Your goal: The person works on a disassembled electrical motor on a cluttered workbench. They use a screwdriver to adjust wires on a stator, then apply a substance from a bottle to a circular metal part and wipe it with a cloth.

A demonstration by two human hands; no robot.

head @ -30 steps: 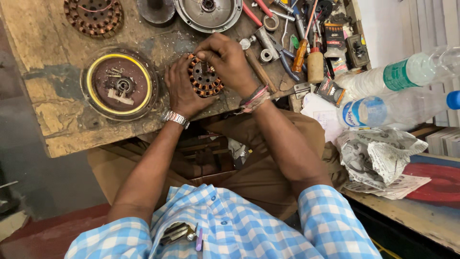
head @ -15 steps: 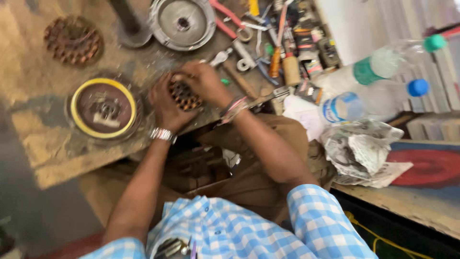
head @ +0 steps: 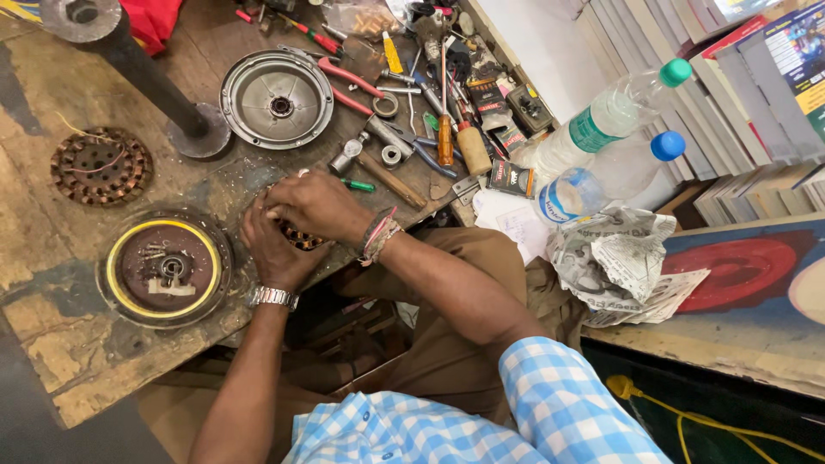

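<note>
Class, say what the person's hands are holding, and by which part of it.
Both hands, left hand and right hand, clasp a round copper-wound motor stator around its rim; most of it is hidden.

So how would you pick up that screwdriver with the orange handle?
Grip the orange-handled screwdriver by its thick handle, coming from above. It lies flat among other tools, handle end toward the bench edge, and the thin metal shaft points away into the clutter.
</note>
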